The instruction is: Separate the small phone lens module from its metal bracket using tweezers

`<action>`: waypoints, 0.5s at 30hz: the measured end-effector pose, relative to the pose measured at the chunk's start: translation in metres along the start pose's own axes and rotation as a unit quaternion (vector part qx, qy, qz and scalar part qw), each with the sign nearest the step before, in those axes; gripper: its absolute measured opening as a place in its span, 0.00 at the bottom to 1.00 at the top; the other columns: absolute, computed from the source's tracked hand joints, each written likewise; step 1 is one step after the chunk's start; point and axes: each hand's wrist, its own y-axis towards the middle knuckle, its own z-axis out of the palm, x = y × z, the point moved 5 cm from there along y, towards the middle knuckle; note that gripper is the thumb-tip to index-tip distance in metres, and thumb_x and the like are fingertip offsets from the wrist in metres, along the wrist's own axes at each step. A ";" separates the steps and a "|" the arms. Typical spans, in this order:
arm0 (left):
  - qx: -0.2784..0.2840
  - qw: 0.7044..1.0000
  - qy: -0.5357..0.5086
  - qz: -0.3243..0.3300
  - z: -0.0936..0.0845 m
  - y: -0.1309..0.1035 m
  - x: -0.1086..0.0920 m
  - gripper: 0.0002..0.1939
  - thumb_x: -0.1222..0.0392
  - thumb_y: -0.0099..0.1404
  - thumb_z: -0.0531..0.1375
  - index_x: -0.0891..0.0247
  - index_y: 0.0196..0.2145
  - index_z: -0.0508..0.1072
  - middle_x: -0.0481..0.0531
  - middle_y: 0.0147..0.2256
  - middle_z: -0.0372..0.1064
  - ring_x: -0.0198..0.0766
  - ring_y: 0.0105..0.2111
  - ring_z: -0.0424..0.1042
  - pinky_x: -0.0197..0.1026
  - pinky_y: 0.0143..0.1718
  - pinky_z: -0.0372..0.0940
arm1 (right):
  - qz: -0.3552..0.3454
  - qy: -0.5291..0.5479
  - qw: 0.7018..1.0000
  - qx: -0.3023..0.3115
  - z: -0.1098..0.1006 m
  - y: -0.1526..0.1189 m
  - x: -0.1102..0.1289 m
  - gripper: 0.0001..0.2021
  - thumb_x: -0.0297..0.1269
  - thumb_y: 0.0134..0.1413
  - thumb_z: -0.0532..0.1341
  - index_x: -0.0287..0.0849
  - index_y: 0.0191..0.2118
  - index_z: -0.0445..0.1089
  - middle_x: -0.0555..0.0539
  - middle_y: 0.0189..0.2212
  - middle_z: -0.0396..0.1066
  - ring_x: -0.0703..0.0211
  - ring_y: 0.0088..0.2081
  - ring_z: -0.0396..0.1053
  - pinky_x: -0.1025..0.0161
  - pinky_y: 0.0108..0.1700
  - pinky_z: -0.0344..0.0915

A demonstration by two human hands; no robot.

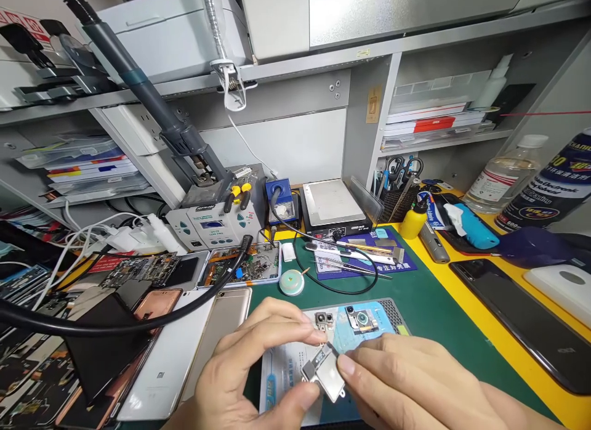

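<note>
Between my two hands is a small silver phone part (330,376) with dark sections and small screw tabs, tilted above the work pad. My left hand (247,359) closes on its left side, index fingertip at the upper edge and thumb at the lower left. Against the right edge presses the thumb of my right hand (406,374); the other fingers are curled and partly hidden. Just beyond the part, a small camera module (323,320) and a larger camera module with a round lens (362,320) lie on the blue-and-white pad (281,384).
Phones, including a white phone (168,350), and circuit boards crowd the left, crossed by a thick black hose (170,322). Behind are a parts tray (277,276), tweezers (341,267) and a soldering station (215,217). A black phone (521,325) and bottles stand right.
</note>
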 end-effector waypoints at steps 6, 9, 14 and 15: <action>-0.087 0.988 0.107 -0.069 0.005 -0.003 -0.004 0.24 0.45 0.64 0.66 0.61 0.52 0.71 0.50 0.37 0.73 0.41 0.43 0.74 0.43 0.43 0.70 | -0.012 -0.037 0.999 -0.033 -0.001 0.000 0.001 0.23 0.41 0.74 0.51 0.33 0.40 0.80 0.41 0.26 0.83 0.55 0.23 0.79 0.63 0.20 0.75; -0.083 0.985 0.142 -0.058 0.008 -0.001 -0.009 0.14 0.59 0.63 0.67 0.61 0.46 0.74 0.49 0.34 0.71 0.40 0.40 0.73 0.43 0.43 0.69 | -0.020 -0.044 0.998 -0.035 0.001 0.001 0.002 0.22 0.39 0.74 0.51 0.34 0.39 0.81 0.43 0.26 0.83 0.55 0.22 0.79 0.63 0.21 0.75; -0.075 0.984 0.152 -0.049 0.008 0.001 -0.012 0.14 0.67 0.59 0.67 0.63 0.43 0.74 0.49 0.34 0.71 0.40 0.39 0.71 0.45 0.46 0.69 | -0.015 -0.050 0.998 -0.018 0.006 0.000 0.001 0.22 0.37 0.75 0.50 0.33 0.40 0.81 0.43 0.27 0.84 0.55 0.24 0.80 0.62 0.21 0.74; -0.077 0.983 0.157 -0.050 0.008 0.001 -0.012 0.14 0.67 0.59 0.67 0.63 0.43 0.74 0.49 0.33 0.71 0.40 0.39 0.71 0.45 0.46 0.69 | -0.015 -0.051 0.998 -0.019 0.006 -0.001 0.000 0.23 0.37 0.75 0.50 0.34 0.39 0.81 0.43 0.27 0.84 0.55 0.24 0.80 0.62 0.22 0.74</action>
